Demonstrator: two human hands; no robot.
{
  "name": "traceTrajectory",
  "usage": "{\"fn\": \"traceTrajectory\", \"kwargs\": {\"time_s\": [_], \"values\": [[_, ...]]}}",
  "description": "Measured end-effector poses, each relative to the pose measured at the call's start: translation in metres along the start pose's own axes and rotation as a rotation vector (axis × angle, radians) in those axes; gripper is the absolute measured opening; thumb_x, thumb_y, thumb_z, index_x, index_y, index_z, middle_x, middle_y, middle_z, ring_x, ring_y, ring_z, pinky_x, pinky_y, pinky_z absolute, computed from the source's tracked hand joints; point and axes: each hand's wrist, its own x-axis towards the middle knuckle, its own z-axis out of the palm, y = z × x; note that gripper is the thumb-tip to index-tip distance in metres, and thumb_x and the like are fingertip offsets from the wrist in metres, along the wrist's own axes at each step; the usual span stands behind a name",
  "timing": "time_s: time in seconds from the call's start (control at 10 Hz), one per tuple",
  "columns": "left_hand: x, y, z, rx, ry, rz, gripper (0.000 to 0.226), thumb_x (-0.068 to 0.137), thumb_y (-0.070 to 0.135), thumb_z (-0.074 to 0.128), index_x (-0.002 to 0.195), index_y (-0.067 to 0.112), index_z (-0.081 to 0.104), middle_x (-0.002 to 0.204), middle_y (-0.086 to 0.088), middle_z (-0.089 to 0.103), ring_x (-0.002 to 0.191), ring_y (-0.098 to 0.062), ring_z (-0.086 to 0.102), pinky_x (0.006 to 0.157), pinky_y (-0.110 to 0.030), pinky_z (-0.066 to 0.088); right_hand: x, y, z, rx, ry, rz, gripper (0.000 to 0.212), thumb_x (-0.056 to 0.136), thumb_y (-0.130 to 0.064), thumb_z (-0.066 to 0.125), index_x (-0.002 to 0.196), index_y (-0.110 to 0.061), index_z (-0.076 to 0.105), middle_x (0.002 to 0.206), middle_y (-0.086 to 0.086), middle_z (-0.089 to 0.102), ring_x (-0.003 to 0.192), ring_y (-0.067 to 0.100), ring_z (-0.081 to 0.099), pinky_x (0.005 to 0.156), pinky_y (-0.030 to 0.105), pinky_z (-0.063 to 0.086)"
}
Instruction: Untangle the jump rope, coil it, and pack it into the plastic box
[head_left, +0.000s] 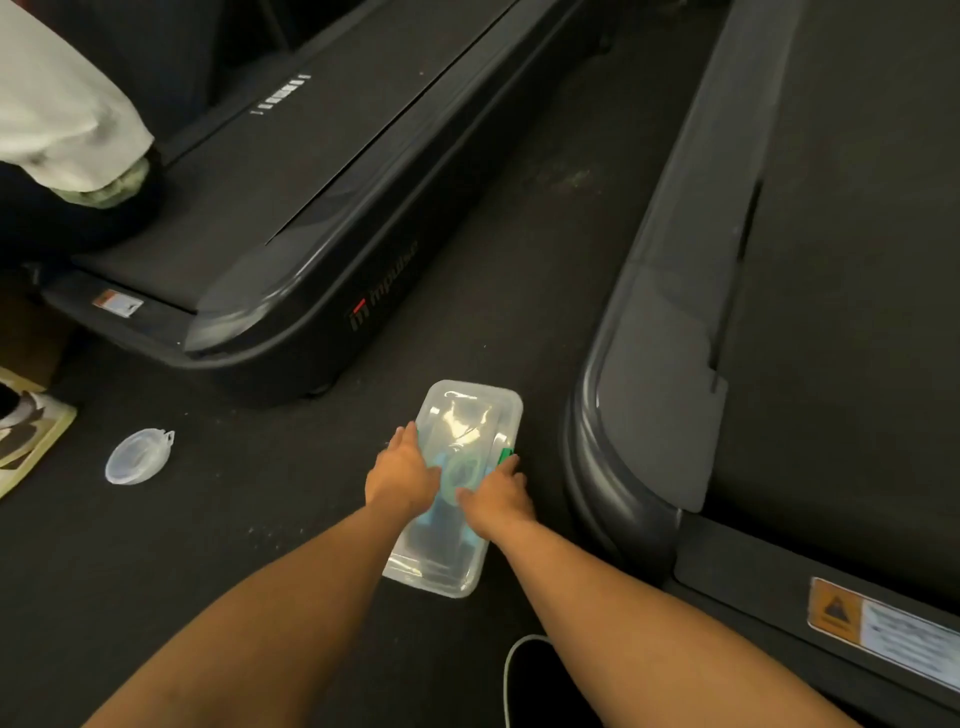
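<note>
Lower centre of frame: left hand (402, 475) and right hand (501, 496) lay flat, fingers extended, pressing the lid of the clear rectangular plastic box (470, 410) on the dark floor (182, 545). Green-blue coiled jump rope (460, 470) was inside. Risk: uneven pressure leaves a corner unlatched, or rope pinches under the rim. Left, a small round clear container (137, 456); beyond, a black treadmill (291, 291).

Dark gym floor (208, 545), two black treadmills (291, 218) either side
</note>
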Motion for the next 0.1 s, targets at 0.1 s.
{"fn": "traceTrajectory", "kwargs": {"time_s": [0.1], "values": [[-0.0129,0.0418,-0.0306,0.022,0.068,0.188,0.073,0.095,0.042,0.058,0.158,0.022,0.027,0.165,-0.005,0.030,0.144,-0.031,0.039,0.112,-0.047,0.041,-0.0264,-0.0105,-0.0286,-0.069,0.003,-0.121,0.090,0.091,-0.057,0.057,0.161,-0.024,0.010,0.148,0.012,0.044,0.127,0.034,0.054,0.101,0.044,0.049]]}}
